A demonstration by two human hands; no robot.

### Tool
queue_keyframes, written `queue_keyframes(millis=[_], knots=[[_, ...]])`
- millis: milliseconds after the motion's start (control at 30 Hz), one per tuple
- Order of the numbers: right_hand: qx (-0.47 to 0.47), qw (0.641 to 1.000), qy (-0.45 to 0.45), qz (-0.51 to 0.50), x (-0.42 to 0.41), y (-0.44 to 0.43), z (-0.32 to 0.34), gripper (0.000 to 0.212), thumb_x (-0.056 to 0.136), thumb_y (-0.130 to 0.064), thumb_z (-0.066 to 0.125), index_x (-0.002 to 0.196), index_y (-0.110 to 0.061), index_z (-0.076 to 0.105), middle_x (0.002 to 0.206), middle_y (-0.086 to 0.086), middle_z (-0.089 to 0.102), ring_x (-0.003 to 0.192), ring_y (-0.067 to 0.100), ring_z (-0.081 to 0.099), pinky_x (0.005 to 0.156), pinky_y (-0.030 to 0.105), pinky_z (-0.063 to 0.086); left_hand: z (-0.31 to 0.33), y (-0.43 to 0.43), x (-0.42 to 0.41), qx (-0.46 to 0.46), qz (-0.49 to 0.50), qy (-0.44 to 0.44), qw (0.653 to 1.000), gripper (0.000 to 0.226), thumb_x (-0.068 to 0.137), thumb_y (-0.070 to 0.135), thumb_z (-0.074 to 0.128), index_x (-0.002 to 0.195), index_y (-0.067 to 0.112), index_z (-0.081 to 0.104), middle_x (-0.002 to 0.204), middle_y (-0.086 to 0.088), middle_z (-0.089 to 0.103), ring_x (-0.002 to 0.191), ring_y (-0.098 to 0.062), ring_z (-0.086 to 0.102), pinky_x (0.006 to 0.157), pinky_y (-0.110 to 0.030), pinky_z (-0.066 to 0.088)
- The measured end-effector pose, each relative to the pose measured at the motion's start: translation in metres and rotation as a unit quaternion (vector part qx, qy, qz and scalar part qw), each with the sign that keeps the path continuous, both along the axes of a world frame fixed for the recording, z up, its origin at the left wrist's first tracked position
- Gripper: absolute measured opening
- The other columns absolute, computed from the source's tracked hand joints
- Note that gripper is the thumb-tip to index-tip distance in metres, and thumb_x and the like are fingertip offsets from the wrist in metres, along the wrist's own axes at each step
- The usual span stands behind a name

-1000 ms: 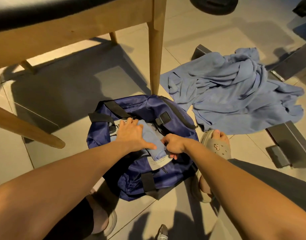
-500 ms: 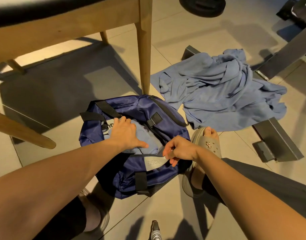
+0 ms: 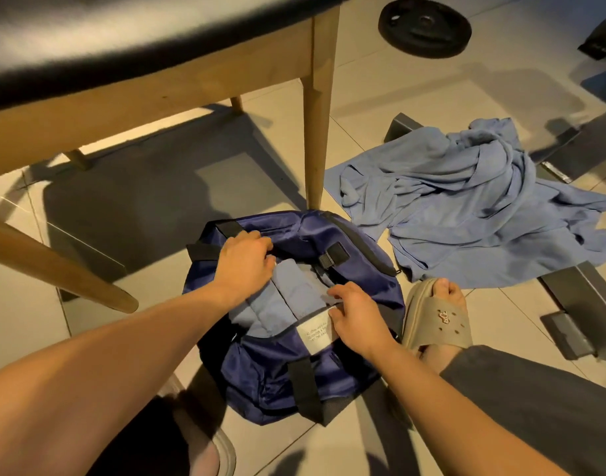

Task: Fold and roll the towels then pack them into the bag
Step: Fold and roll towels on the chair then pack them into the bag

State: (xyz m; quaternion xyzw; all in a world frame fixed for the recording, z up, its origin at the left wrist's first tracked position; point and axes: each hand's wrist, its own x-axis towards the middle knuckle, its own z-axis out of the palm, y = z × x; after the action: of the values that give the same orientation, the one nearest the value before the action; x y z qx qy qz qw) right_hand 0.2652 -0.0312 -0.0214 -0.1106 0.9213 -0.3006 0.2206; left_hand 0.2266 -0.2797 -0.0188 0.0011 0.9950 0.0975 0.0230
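Left hand [image 3: 245, 261] shifted off the towel [image 3: 288, 297] inside the bag [image 3: 277, 365], now grips its far rim; right hand [image 3: 360, 316] pinches near rim. Best to spread both rims evenly; loose towels [image 3: 466, 207] lie right of bag

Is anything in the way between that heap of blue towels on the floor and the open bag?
Nothing visible blocks it: the towel heap lies right beside the bag. The table leg stands behind the gap, the sandalled foot in front. The left hand and right hand are at the bag's opening.
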Motion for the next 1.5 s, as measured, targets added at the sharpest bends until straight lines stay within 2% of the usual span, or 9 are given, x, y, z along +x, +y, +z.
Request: queue_keyframes(millis=[167,433,767,900,1000,1133,1267,1367,1500], knots=[[0.082,0.973,0.130,0.173,0.008,-0.028,0.001,0.026,0.099,-0.025,0.057,0.125,-0.021,0.058,0.139,0.001,0.045,0.110,0.030,0.057,0.079,0.044,0.052,0.007,-0.012,-0.030,-0.058,-0.002,0.002,0.998,0.046,0.085,0.056,0.070,0.117,0.022,0.067,0.110,-0.005,0.063,0.105,-0.032,0.054,0.085,-0.044,0.040],[0.151,0.956,0.130,0.214,0.002,-0.042,-0.015,0.021,0.100,-0.026,0.050,0.114,-0.018,0.064,0.146,0.002,0.048,0.116,0.032,0.050,0.087,0.043,0.050,0.021,-0.017,-0.066,0.058,-0.035,-0.039,0.997,0.020,0.097,0.028,0.063,0.080,0.027,0.074,0.094,0.007,0.068,0.098,-0.023,0.051,0.088,-0.038,0.036],[0.203,0.948,0.085,0.228,0.000,-0.050,-0.009,0.023,0.101,-0.024,0.046,0.113,-0.014,0.063,0.135,0.004,0.049,0.114,0.031,0.048,0.086,0.041,0.048,0.072,-0.014,-0.081,0.174,-0.017,-0.023,0.984,0.024,0.103,0.021,0.039,0.085,0.011,0.051,0.080,-0.006,0.057,0.074,-0.027,0.051,0.069,-0.046,0.042],[0.212,0.944,0.040,0.250,-0.005,-0.053,-0.004,0.029,0.103,-0.028,0.040,0.115,-0.013,0.061,0.137,0.007,0.048,0.113,0.033,0.048,0.095,0.046,0.046,0.075,0.004,-0.086,0.230,0.015,-0.105,0.967,0.026,0.104,0.022,0.034,0.082,0.018,0.046,0.085,-0.001,0.054,0.079,-0.024,0.050,0.070,-0.040,0.038],[0.141,0.965,0.075,0.208,-0.010,-0.043,0.020,0.025,0.104,-0.029,0.042,0.099,-0.012,0.061,0.116,0.006,0.059,0.105,0.031,0.058,0.077,0.041,0.050,0.059,0.008,-0.077,0.178,0.023,-0.184,0.966,0.027,0.105,0.023,0.033,0.081,0.020,0.045,0.094,-0.007,0.057,0.089,-0.032,0.055,0.076,-0.043,0.042],[0.189,0.930,0.314,0.009,-0.026,-0.003,0.054,0.026,0.090,-0.037,0.065,0.092,-0.013,0.056,0.089,0.006,0.059,0.082,0.028,0.059,0.061,0.038,0.043,0.056,0.007,-0.073,0.199,0.070,-0.187,0.959,0.028,0.106,0.021,0.030,0.086,0.016,0.049,0.102,-0.016,0.061,0.095,-0.037,0.058,0.082,-0.046,0.046],[0.255,0.941,0.176,-0.136,-0.048,0.028,0.041,0.046,0.090,-0.049,0.068,0.109,-0.008,0.057,0.104,0.011,0.061,0.102,0.035,0.059,0.084,0.048,0.048,0.065,0.013,-0.078,0.239,0.078,-0.188,0.949,0.030,0.107,0.021,0.031,0.102,0.008,0.057,0.106,-0.016,0.062,0.090,-0.031,0.054,0.081,-0.042,0.043],[0.083,0.978,0.095,-0.165,-0.071,0.051,0.030,0.026,0.096,-0.029,0.066,0.084,-0.008,0.059,0.078,0.009,0.065,0.079,0.035,0.062,0.068,0.042,0.046,0.074,0.016,-0.076,0.227,0.064,-0.188,0.954,0.032,0.107,0.020,0.031,0.106,0.006,0.060,0.105,-0.011,0.061,0.095,-0.030,0.056,0.086,-0.043,0.045],[-0.051,0.969,-0.037,-0.237,-0.109,0.101,0.023,0.030,0.095,-0.012,0.067,0.068,-0.009,0.055,0.063,0.010,0.047,0.063,0.021,0.041,0.060,0.035,0.035,0.069,0.028,-0.073,0.218,0.030,-0.190,0.957,0.030,0.108,0.020,0.031,0.099,0.007,0.057,0.109,-0.014,0.063,0.095,-0.029,0.056,0.087,-0.040,0.044]])
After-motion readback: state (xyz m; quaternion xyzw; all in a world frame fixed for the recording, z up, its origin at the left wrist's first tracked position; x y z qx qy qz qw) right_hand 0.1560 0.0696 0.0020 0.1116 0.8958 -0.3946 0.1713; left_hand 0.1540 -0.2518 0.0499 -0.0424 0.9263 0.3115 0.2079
